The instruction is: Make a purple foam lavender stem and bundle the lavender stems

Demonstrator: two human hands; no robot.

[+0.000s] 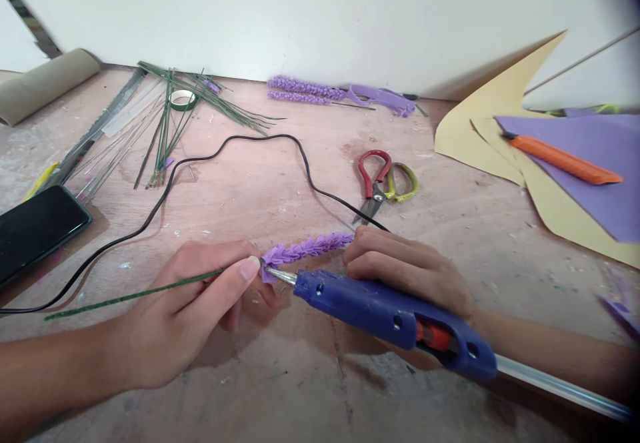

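Observation:
My left hand (200, 296) pinches a green wire stem (145, 292) close to the base of a purple lavender-like flower spike (313, 249). The spike lies nearly level, pointing right, and is made of many small overlapping petals. In my right hand (410, 269) is a blue hot glue gun (380, 309), with a clear glue stick (560, 386) running out of its back. The gun's metal nozzle (283, 275) is at the lowest purple petals, beside my left fingertips. The spike's far tip reaches my right fingers; whether they touch it I cannot tell. The gun's trigger is hidden.
A black cord (235, 138) curves across the table. Red-and-yellow-handled scissors (380, 183) lie beyond my right hand. Green wires (170, 123), a tape roll (183, 100), a phone (43, 229) and a cardboard tube (47, 86) are left. Finished purple spikes (305, 89) lie behind; an orange cutter (565, 157) rests right.

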